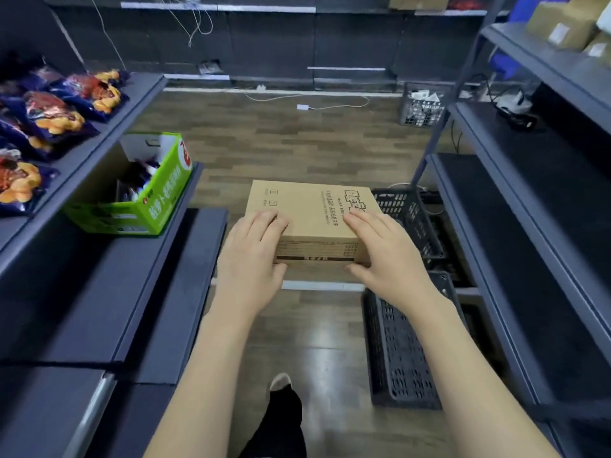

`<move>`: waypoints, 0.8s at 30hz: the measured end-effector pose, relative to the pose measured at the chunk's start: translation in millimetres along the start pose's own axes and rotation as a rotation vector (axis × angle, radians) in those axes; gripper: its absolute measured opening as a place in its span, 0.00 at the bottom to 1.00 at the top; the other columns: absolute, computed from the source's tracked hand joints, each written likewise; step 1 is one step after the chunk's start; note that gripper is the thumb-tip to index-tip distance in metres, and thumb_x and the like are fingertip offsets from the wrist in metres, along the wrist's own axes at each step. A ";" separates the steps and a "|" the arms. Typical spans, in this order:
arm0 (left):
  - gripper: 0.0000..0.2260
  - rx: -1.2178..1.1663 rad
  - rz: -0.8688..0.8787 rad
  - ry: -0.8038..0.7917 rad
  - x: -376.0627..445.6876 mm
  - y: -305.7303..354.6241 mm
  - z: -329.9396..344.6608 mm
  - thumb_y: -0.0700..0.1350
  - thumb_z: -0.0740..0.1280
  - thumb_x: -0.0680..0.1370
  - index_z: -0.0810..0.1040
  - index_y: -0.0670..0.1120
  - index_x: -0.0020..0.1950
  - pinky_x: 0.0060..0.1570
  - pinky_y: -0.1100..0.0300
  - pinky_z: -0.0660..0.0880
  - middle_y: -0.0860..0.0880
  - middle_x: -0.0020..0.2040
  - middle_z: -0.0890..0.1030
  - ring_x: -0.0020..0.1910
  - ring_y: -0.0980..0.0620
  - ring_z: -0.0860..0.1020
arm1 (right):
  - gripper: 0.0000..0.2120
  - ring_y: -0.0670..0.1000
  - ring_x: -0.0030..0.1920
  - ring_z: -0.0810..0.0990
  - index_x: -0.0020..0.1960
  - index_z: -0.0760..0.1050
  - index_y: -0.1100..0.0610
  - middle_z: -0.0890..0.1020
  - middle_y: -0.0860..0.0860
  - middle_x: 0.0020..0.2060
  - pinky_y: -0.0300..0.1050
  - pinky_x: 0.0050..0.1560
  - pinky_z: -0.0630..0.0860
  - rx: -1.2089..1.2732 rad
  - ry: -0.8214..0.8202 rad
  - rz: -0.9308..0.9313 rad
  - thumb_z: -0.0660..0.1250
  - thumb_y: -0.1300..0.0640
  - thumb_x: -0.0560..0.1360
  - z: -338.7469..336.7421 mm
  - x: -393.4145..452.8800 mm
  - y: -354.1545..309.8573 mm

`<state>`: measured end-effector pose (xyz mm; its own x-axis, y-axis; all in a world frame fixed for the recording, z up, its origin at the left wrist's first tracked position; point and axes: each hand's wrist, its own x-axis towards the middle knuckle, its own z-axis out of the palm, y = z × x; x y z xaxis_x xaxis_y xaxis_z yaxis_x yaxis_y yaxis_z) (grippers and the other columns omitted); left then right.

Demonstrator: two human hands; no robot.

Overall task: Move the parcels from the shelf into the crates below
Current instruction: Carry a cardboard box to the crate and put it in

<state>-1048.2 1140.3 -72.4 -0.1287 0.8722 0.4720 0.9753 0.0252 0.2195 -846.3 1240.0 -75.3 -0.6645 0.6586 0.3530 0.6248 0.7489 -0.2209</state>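
I carry the parcel (309, 219) level in mid-aisle above the floor, and should swing it toward four o'clock to lower it flat into the crate (401, 355). Left hand (253, 256) and right hand (386, 256) clamp its near corners, fingers on top, thumbs under the front edge.

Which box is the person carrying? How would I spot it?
Look at the wooden floor in the aisle between the dark shelves. Above it, in the middle, the left hand and right hand grip a flat brown cardboard box by its near corners. Unlike the bright green box on the left shelf, it is plain brown, closed, with black print on top.
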 end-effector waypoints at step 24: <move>0.33 -0.071 0.225 -0.106 439.4 -98.7 207.9 0.40 0.79 0.59 0.75 0.43 0.63 0.61 0.47 0.69 0.45 0.63 0.76 0.62 0.42 0.73 | 0.38 0.57 0.69 0.68 0.72 0.66 0.58 0.71 0.53 0.69 0.51 0.71 0.59 -0.095 0.022 0.269 0.76 0.52 0.66 60.1 342.6 252.5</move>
<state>-1163.7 1622.7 -64.2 0.1132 0.8985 0.4242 0.9618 -0.2062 0.1802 -940.8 1659.1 -64.8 -0.4612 0.8300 0.3136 0.8138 0.5366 -0.2234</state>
